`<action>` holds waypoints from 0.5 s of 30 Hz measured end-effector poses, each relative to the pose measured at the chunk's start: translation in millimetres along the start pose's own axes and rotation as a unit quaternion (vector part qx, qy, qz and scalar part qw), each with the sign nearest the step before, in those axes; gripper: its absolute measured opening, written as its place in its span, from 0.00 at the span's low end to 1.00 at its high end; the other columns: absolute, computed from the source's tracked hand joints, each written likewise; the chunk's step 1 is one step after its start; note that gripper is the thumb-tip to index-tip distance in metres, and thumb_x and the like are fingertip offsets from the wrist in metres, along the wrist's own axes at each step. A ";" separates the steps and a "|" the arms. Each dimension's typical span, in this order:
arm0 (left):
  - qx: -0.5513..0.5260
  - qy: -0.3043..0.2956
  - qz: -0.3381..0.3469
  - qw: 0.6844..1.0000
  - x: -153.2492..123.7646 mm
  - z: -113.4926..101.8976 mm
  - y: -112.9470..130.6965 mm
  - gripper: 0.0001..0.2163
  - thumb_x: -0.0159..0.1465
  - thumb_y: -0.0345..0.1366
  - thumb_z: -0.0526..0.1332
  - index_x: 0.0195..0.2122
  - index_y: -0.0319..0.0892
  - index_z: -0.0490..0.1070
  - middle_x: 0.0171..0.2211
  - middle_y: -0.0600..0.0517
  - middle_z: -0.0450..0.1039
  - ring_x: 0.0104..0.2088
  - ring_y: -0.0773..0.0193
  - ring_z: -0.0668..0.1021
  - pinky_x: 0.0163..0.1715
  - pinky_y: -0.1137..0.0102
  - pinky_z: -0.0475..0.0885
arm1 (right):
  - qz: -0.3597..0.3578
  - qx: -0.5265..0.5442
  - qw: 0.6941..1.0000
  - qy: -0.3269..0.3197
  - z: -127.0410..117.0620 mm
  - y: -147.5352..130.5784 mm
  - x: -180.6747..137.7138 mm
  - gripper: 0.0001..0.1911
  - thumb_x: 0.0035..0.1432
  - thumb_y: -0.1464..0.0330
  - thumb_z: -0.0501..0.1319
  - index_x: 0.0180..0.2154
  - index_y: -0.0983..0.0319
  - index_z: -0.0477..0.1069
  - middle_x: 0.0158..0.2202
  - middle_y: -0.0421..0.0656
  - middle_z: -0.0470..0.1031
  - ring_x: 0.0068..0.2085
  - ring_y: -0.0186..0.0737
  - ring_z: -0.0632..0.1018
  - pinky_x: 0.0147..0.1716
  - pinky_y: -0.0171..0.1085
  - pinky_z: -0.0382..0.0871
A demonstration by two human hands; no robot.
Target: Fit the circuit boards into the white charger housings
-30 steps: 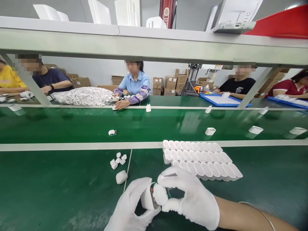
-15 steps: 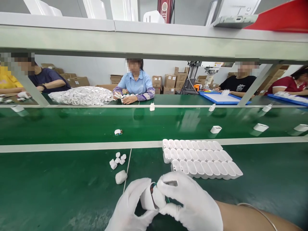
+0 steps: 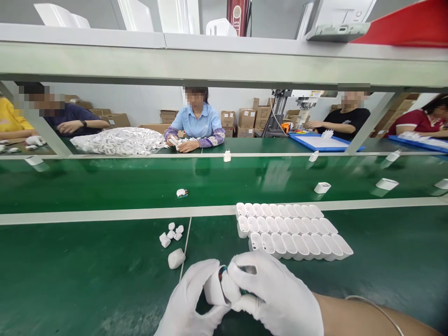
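Observation:
My left hand, in a white glove, grips a white plastic charger housing low in the middle of the view. Pressed against its mouth is a small circuit board with a white putty lump on it, pinched by the gloved fingers of my right hand. Only a bit of green board and some dark parts show between the fingers. Beyond my right hand stand three rows of white housings with their mouths up. Left of my hands lie a larger white putty lump and several small ones.
A green conveyor belt crosses behind the bench, carrying a circuit board, a white housing and chargers. Overhead runs a shelf beam. Across the belt sit several people, one by a clear bag of white parts.
The pieces on the belt have shifted to the right. My hands stay almost in place, with the board still held against the housing. Across the belt, co-workers' arms have moved.

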State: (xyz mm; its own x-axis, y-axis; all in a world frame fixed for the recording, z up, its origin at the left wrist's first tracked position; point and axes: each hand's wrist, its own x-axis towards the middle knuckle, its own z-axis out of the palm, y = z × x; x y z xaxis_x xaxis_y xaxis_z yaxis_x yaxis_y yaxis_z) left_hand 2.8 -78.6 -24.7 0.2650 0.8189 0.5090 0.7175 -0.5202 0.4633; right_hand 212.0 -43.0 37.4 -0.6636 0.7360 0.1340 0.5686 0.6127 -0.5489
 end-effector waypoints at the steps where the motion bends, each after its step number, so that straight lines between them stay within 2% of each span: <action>1: 0.003 -0.001 -0.001 1.000 -0.1 -0.1 0.0 0.24 0.62 0.35 0.64 0.57 0.47 0.57 0.49 0.46 0.73 0.46 0.64 0.79 0.47 0.77 0.74 | 0.000 0.002 1.000 0.004 0.6 0.6 0.5 0.09 0.56 0.71 0.64 0.31 0.56 0.64 0.36 0.33 0.67 0.39 0.34 0.69 0.39 0.33 0.58; 6: 0.022 0.023 0.024 0.999 2.9 -2.1 3.5 0.23 0.60 0.38 0.64 0.56 0.45 0.59 0.46 0.47 0.74 0.44 0.63 0.80 0.45 0.75 0.76 | -0.061 -0.004 0.998 0.000 -3.6 2.0 6.0 0.09 0.58 0.66 0.64 0.31 0.57 0.63 0.32 0.33 0.65 0.32 0.33 0.67 0.34 0.33 0.58; 8: 0.000 0.035 0.003 0.999 5.6 -3.5 7.4 0.22 0.60 0.38 0.65 0.54 0.46 0.61 0.45 0.49 0.75 0.43 0.62 0.80 0.44 0.75 0.77 | -0.076 -0.016 0.997 -0.003 -3.7 1.8 7.3 0.12 0.56 0.63 0.65 0.32 0.58 0.62 0.33 0.34 0.66 0.32 0.33 0.67 0.33 0.34 0.59; 11: -0.045 0.039 -0.065 0.996 8.1 -4.1 13.5 0.20 0.59 0.38 0.67 0.51 0.48 0.66 0.44 0.52 0.77 0.41 0.62 0.81 0.40 0.76 0.78 | -0.086 -0.065 0.994 0.001 5.3 2.7 6.6 0.20 0.50 0.59 0.69 0.41 0.59 0.64 0.44 0.41 0.70 0.36 0.39 0.70 0.36 0.38 0.65; 13: -0.061 0.045 -0.090 0.993 8.1 -2.9 16.3 0.20 0.57 0.39 0.68 0.50 0.51 0.67 0.44 0.54 0.77 0.41 0.62 0.81 0.40 0.75 0.78 | -0.099 -0.105 0.990 0.008 15.3 4.3 5.1 0.28 0.49 0.59 0.69 0.49 0.62 0.64 0.54 0.49 0.67 0.42 0.47 0.71 0.40 0.43 0.68; 15: -0.080 0.054 -0.113 0.989 7.8 -1.4 18.5 0.20 0.56 0.40 0.68 0.50 0.53 0.68 0.44 0.56 0.77 0.42 0.62 0.80 0.42 0.73 0.78 | -0.105 -0.118 0.987 0.006 23.0 5.9 3.9 0.34 0.48 0.63 0.69 0.55 0.64 0.62 0.57 0.54 0.64 0.45 0.52 0.71 0.43 0.46 0.69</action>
State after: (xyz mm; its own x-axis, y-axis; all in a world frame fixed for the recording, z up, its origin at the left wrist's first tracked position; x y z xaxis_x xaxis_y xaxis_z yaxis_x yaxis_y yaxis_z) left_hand 17.2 -82.2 -11.2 0.0330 0.8926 0.4497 0.6370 -0.3655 0.6787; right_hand 201.6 -43.1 15.7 -0.7740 0.5877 0.2359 0.5168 0.8014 -0.3010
